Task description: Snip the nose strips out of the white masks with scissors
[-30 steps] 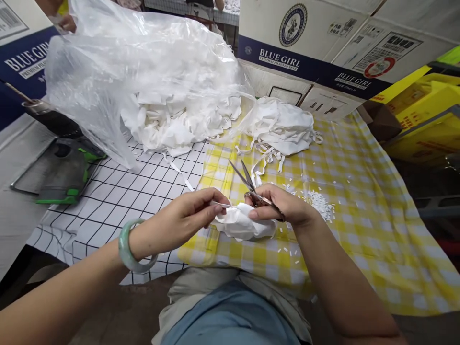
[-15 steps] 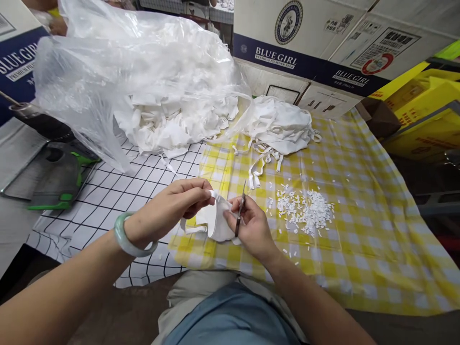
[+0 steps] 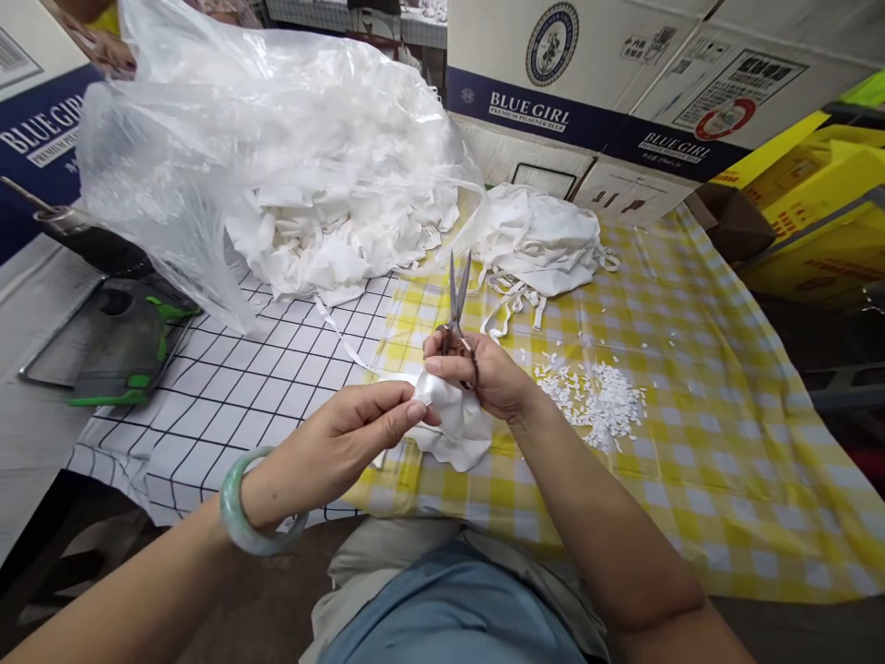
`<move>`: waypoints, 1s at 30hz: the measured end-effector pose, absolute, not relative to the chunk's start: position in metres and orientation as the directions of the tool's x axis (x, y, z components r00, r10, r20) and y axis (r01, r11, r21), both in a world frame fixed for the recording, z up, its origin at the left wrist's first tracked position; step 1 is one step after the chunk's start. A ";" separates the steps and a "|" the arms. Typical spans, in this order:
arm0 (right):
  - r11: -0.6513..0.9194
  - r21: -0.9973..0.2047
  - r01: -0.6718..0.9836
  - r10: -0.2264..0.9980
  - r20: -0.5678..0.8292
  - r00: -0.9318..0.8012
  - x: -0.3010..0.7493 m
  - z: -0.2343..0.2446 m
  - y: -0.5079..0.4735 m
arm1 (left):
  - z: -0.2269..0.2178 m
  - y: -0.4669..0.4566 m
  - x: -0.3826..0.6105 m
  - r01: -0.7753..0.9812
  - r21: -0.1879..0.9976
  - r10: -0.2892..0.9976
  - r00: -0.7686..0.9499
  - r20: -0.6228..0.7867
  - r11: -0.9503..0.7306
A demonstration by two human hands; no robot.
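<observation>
Both hands are over the table's front part. My left hand (image 3: 377,420) pinches the edge of a soft white cloth piece (image 3: 456,429), whose folds hang below the fingers. Metal scissors (image 3: 456,300) sit in my right hand (image 3: 484,369), their handles around its fingers and their slightly parted blades pointing away from me. The right hand's fingertips also meet the top of the cloth piece. A thin white strap (image 3: 342,337) runs from the cloth towards the big heap. Just right of my right hand lie many small white clippings (image 3: 605,401).
A clear plastic bag (image 3: 172,175) spills a heap of white cloth pieces (image 3: 311,249) at the back left. A smaller white pile (image 3: 539,240) with straps lies beside it. Cartons (image 3: 587,92) stand behind. A grey-green tool (image 3: 124,341) is at the left edge.
The scissors have swung up and forward in my right hand, blades now away from me. The cloth piece has been turned, and a strap now stretches to the heap.
</observation>
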State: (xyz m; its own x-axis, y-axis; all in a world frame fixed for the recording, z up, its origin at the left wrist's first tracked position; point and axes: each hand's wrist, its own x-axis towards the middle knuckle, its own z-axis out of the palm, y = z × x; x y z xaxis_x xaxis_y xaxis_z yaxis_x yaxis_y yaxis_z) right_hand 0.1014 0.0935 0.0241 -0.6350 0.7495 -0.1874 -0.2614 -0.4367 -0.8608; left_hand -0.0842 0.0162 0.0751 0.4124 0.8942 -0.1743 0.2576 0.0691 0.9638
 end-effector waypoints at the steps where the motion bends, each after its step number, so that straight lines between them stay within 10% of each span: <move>1: -0.461 -0.851 -0.251 0.729 -0.202 -0.654 0.098 0.020 0.092 | 0.074 0.016 -0.084 0.240 0.970 0.910 0.395 -0.126 0.031; 5: -0.518 -0.817 -0.254 0.694 -0.228 -0.683 0.088 0.002 0.077 | 0.065 0.015 -0.080 0.083 0.985 0.951 0.283 0.123 -0.152; 9: -0.449 -0.879 -0.163 0.706 -0.237 -0.667 0.089 -0.011 0.058 | 0.046 0.009 -0.061 -0.244 0.969 0.973 0.229 0.026 0.031; 12: -0.092 -0.967 0.239 0.891 -0.187 -0.414 0.107 -0.007 0.047 | 0.030 0.004 -0.045 -0.301 0.952 0.991 0.130 -0.013 0.052; 16: 0.251 -0.683 0.686 0.942 0.009 -0.335 0.142 0.009 0.030 | 0.015 -0.001 -0.030 -0.169 0.985 0.998 0.050 0.043 -0.034; 30: 0.281 -0.699 0.658 0.881 -0.084 -0.466 0.159 0.023 0.004 | -0.002 -0.013 -0.023 -0.075 0.997 0.985 0.170 0.023 -0.010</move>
State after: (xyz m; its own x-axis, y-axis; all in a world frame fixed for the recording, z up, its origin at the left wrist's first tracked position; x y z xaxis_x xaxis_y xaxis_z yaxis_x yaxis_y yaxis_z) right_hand 0.1593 0.0042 0.0228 -0.4662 0.8806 -0.0844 0.6578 0.2813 -0.6987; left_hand -0.0226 -0.0134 -0.0024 0.1700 0.9852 0.0226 -0.0752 -0.0099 0.9971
